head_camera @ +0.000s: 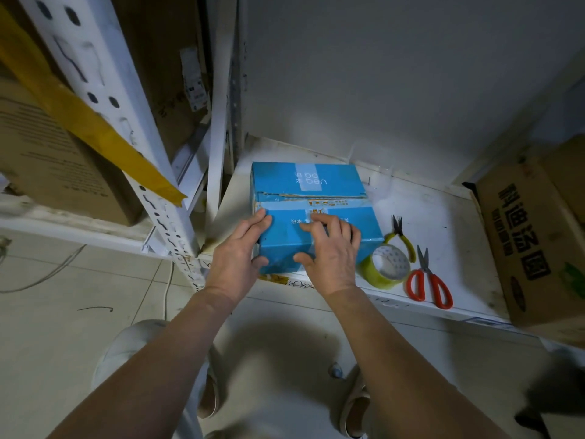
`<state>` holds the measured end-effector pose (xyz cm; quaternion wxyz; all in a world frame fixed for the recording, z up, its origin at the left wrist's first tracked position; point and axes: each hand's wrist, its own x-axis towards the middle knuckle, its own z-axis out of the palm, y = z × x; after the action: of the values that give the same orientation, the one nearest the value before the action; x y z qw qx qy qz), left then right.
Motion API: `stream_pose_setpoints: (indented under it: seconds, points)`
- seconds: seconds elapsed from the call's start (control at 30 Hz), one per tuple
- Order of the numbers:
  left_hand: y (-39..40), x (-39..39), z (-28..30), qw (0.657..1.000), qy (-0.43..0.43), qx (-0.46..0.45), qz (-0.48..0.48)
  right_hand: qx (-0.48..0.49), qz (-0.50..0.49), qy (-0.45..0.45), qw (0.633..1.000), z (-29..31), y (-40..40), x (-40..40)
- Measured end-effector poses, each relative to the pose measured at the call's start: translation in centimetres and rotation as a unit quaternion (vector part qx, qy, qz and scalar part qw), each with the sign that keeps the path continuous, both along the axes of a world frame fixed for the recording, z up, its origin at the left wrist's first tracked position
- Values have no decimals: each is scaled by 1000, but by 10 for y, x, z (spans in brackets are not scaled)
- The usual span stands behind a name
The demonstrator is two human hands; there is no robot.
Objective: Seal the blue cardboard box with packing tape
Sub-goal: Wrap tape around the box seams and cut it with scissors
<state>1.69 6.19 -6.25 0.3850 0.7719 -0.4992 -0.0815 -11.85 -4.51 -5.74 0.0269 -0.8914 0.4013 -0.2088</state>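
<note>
Blue cardboard box (311, 198): rectangular, matte printed board, top flaps closed along a ragged centre seam with torn brown edges; seated on white shelf (443, 217) at frame centre.

Left hand (240, 251): at 9 o'clock of the box, fingers straight and laid flat on the top near the left edge, thumb down against the front face; no grasp.

Right hand (329, 248): on the near half of the top, fingers loosely bent and spread, tips pressing the flap, thumb on the front face; nothing clasped.

Tape roll (384, 264): translucent yellow-green ring, at 4 o'clock of the box, just beside its corner.

Yellow-handled pliers (402, 236): at 3 o'clock, partly behind the roll.

Red-handled scissors (429, 280): blades closed, right of the roll.

Brown corrugated carton (531, 236): at shelf's right end.

White perforated metal upright (126, 128): at 10 o'clock, crossed by yellow tape strip (95, 128).
</note>
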Motion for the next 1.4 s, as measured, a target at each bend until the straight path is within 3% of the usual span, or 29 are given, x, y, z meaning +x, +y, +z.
stream_pose_setpoints:
  seconds: [0.13,0.2,0.27,0.33,0.43,0.57,0.67,0.7,0.8,0.93,1.1,1.2,1.3,1.4]
  points:
    - [6,1,6,999,-16,36,-36,60,29,-25,997,12,1,-6]
    - [7,-3,9,998,11,60,-17,115,-60,-119,984,20,-3,-13]
    - [4,-15,15,984,145,84,53,171,-221,-225,933,35,-11,-23]
    - [0,-25,22,937,317,94,109,320,-324,-231,859,45,-21,-32]
    - [1,-36,25,929,337,118,99,428,-299,-176,835,51,-25,-46]
    - [2,-28,50,909,405,3,93,413,-253,-330,811,59,-33,-55]
    - [-3,-21,75,867,473,-104,117,464,-236,-485,703,81,-38,-51]
    - [-3,-20,81,860,480,-123,120,479,-219,-501,686,88,-39,-50]
    - [0,-20,87,855,498,-120,86,501,-163,-487,696,103,-42,-45]
    - [-1,-16,77,871,477,-89,77,483,-149,-423,752,108,-45,-39]
    - [-19,-9,73,905,373,-81,189,438,-130,-390,799,92,-48,-31]
    - [-28,-6,65,894,361,-76,253,452,-172,-256,837,67,-49,-32]
    - [-28,-1,43,884,412,-14,220,524,-185,-193,809,48,-48,-27]
    - [-34,14,31,882,420,-4,212,504,-197,-154,826,50,-58,-20]
